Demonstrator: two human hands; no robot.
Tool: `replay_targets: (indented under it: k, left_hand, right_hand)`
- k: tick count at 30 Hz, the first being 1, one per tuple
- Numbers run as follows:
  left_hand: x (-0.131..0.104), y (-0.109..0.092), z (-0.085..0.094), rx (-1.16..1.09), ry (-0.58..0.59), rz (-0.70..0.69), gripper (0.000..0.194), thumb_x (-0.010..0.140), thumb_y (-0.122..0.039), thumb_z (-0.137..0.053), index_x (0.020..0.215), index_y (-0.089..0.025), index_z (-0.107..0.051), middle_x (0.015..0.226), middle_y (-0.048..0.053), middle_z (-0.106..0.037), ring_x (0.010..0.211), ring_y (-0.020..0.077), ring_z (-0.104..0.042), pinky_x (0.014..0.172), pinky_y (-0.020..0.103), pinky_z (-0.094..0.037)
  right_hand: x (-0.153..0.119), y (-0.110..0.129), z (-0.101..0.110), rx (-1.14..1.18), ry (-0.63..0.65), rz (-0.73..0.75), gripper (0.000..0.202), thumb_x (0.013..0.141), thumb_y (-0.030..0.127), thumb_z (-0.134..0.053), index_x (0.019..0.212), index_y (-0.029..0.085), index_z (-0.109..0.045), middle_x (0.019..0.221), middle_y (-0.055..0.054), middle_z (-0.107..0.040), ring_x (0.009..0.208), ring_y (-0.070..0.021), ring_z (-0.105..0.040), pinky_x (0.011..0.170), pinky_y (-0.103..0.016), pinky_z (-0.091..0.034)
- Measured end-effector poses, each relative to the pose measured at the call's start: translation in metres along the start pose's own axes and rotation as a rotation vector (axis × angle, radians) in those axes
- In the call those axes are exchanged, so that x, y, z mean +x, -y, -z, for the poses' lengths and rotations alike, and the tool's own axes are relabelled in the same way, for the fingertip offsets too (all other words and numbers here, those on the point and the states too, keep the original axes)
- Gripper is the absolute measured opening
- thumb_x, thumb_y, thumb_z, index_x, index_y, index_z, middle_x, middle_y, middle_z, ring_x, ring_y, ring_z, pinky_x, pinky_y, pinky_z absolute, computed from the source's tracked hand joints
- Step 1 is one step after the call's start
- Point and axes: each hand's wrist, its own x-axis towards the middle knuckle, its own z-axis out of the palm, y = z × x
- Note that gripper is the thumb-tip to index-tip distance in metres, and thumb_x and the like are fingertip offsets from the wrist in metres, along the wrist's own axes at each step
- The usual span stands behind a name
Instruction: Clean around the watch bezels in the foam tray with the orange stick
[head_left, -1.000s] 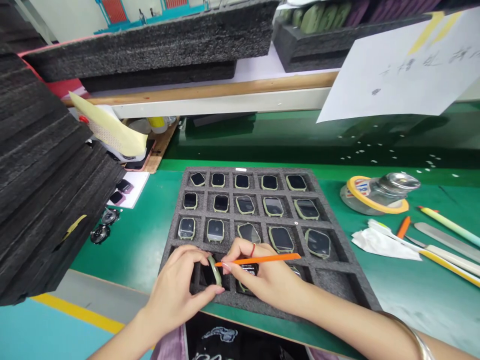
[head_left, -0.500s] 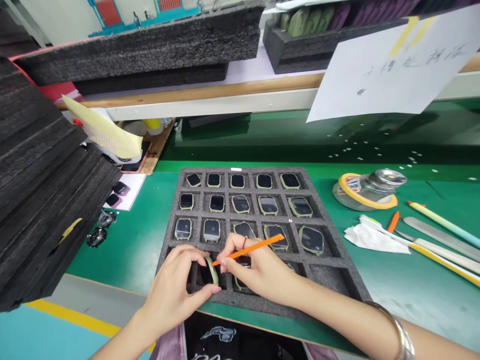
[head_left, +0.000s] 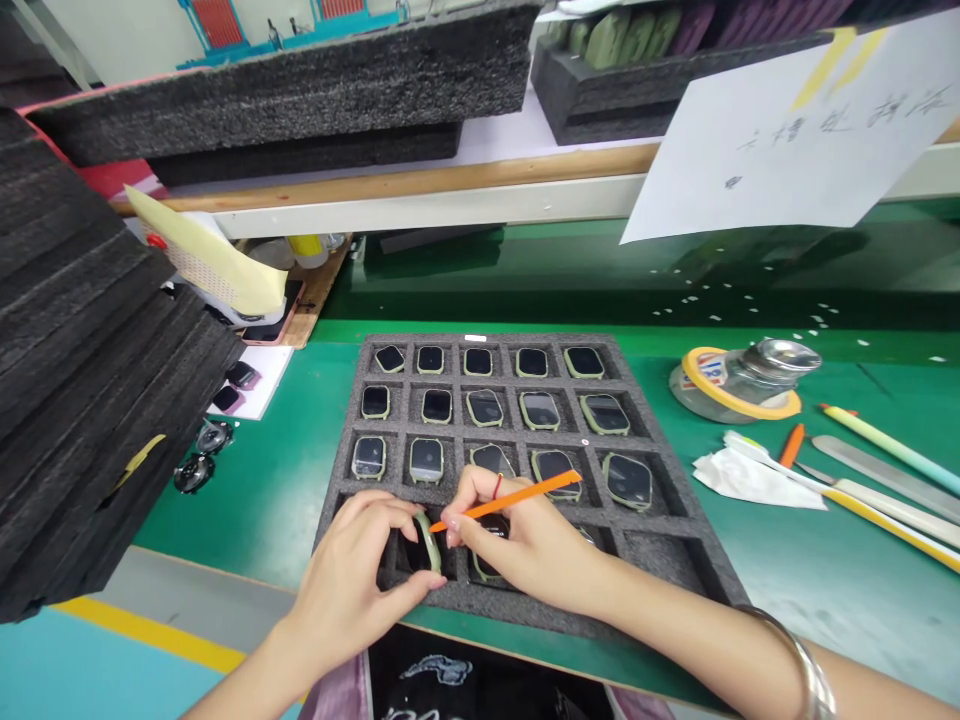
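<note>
A dark foam tray [head_left: 679, 545] with square pockets lies on the green bench, most pockets holding green-framed watch cases with dark screens. My left hand [head_left: 352, 585] pinches one green watch case [head_left: 425, 543] on edge over a front-row pocket. My right hand [head_left: 525, 545] grips a thin orange stick [head_left: 517, 496] like a pen, its tip touching the rim of that case. Another case in the pocket under my right hand is mostly hidden.
Stacked black foam sheets [head_left: 82, 380] fill the left side. To the right lie a tape roll with a glass jar [head_left: 739, 385], a white wipe [head_left: 750, 480], and several pens and sticks [head_left: 885, 470]. A paper sheet [head_left: 787, 140] hangs from the shelf above.
The orange stick swung from lying nearly level to tilted, its free end moving left. Both hands stay on the same watch case at the front row.
</note>
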Motion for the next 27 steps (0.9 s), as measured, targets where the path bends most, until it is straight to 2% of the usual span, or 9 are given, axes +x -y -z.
replay_targets:
  k: [18, 20, 23, 25, 27]
  left_hand:
    - [0.0, -0.003, -0.002, -0.035, 0.015, 0.025, 0.032, 0.085, -0.028, -0.076, 0.098, -0.025, -0.047, 0.109, 0.003, -0.066, 0.108, 0.0249, -0.057, 0.089, 0.04, -0.051]
    - [0.0, -0.004, -0.003, -0.039, 0.006, 0.031, 0.033, 0.084, -0.027, -0.077, 0.098, -0.025, -0.047, 0.109, 0.003, -0.067, 0.107, 0.0251, -0.058, 0.089, 0.041, -0.052]
    - [-0.001, -0.004, -0.005, -0.058, -0.045, -0.001, 0.038, 0.08, -0.025, -0.08, 0.099, -0.025, -0.048, 0.107, 0.003, -0.068, 0.103, 0.0242, -0.062, 0.087, 0.04, -0.054]
    - [-0.001, -0.002, -0.006, -0.092, -0.1, -0.062, 0.042, 0.077, -0.025, -0.083, 0.1, -0.025, -0.047, 0.107, 0.002, -0.069, 0.101, 0.0233, -0.064, 0.093, 0.043, -0.053]
    - [0.0, 0.003, -0.009, -0.134, -0.139, -0.125, 0.044, 0.077, -0.028, -0.084, 0.102, -0.025, -0.047, 0.108, 0.002, -0.071, 0.102, 0.0226, -0.067, 0.105, 0.046, -0.049]
  right_hand:
    - [-0.003, -0.004, -0.002, -0.065, 0.032, 0.05, 0.019, 0.098, 0.03, -0.053, 0.083, 0.019, -0.058, 0.075, -0.001, -0.064, 0.071, -0.0148, -0.063, 0.069, -0.028, -0.048]
    - [-0.003, -0.003, -0.001, -0.056, 0.052, 0.024, 0.023, 0.099, 0.034, -0.054, 0.082, 0.019, -0.059, 0.076, -0.002, -0.064, 0.073, -0.0153, -0.063, 0.071, -0.028, -0.049]
    - [0.005, 0.002, 0.005, 0.064, 0.062, -0.092, 0.033, 0.095, 0.048, -0.06, 0.08, 0.019, -0.058, 0.075, -0.002, -0.063, 0.074, -0.0154, -0.064, 0.072, -0.029, -0.052]
    - [0.019, 0.009, 0.013, 0.12, 0.04, -0.126, 0.04, 0.091, 0.058, -0.062, 0.08, 0.019, -0.058, 0.071, -0.001, -0.062, 0.067, -0.0144, -0.063, 0.067, -0.028, -0.053]
    - [0.04, 0.018, 0.02, 0.085, 0.016, -0.089, 0.045, 0.09, 0.063, -0.06, 0.089, 0.018, -0.063, 0.069, 0.0, -0.063, 0.061, -0.0132, -0.061, 0.062, -0.027, -0.053]
